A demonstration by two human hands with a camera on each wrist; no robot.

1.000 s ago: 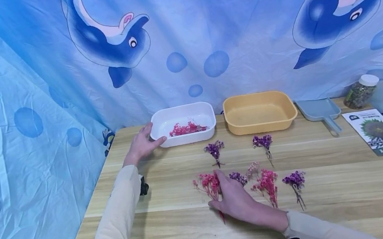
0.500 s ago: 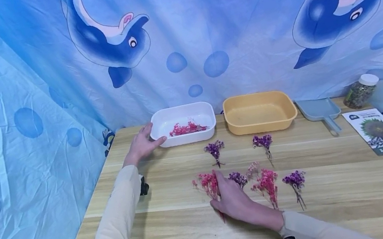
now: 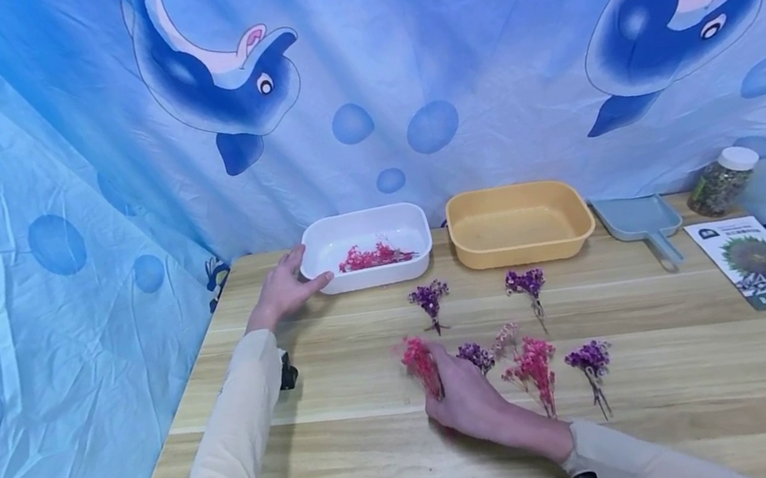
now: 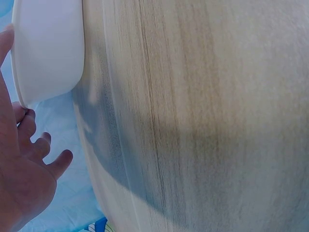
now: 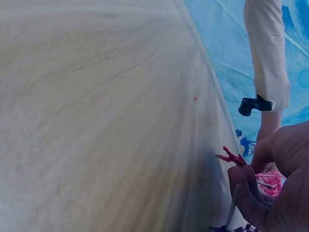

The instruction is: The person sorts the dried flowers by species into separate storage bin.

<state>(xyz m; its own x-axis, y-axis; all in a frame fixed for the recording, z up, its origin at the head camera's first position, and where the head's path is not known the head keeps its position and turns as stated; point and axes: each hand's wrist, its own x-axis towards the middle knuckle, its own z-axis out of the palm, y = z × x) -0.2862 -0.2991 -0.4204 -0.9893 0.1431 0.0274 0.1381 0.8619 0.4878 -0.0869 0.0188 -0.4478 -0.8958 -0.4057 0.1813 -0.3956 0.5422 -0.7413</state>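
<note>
My left hand grips the left end of the white plastic basin, thumb at the front and fingers at the side. In the left wrist view its fingertips meet the rim near a corner. Pink dried flowers lie inside that basin. Over the middle of the table, my right hand pinches a bunch of pink dried flowers between thumb and fingers. Red stem ends stick out of the pinch in the right wrist view. Another pink bunch and a purple bunch lie beside this hand.
More purple bunches lie about the table. An orange basin stands right of the white one. Farther right are a blue-grey dustpan, a jar with a white lid and a sunflower packet.
The pink bunch in my right hand has come up off the table and tilted, its stems now hidden in the head view. My left hand and the white basin stay still.
</note>
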